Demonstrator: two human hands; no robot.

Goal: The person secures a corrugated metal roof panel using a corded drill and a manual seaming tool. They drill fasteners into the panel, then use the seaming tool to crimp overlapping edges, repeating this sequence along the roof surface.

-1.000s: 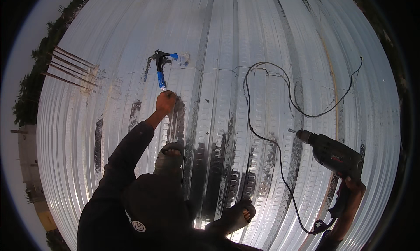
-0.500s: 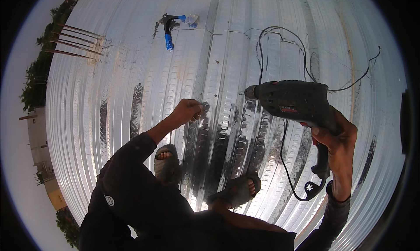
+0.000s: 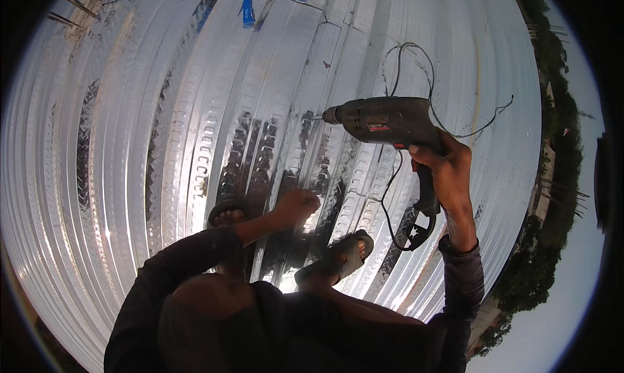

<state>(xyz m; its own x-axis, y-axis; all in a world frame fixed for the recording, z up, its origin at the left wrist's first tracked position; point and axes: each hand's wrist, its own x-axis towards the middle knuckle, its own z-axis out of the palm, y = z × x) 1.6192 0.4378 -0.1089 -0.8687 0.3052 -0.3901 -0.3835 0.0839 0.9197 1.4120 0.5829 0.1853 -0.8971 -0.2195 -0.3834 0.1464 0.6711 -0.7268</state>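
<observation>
My right hand [image 3: 448,171] is wrapped round the handle of a dark corded power drill [image 3: 393,120]. The drill lies level above the ribbed metal sheeting [image 3: 260,67], its chuck and thin bit pointing left. From the drill, a black cable [image 3: 385,207] loops down past the handle. My left hand [image 3: 299,207] is closed in a loose fist near my feet, below and left of the drill tip. Whatever its fingers may hold is hidden. At the top edge sits a hand tool with a blue grip [image 3: 247,12], partly cut off.
My sandalled feet [image 3: 351,253] stand on the shiny ribbed sheets. A black wire [image 3: 432,80] curls over the sheeting beyond the drill. Rods [image 3: 81,5] stick up at the far left. Trees [image 3: 526,269] stand past the roof's right edge.
The view has swung to the right. My left hand has drawn back toward my body, still closed. My right hand keeps its hold on the drill, which now appears farther left.
</observation>
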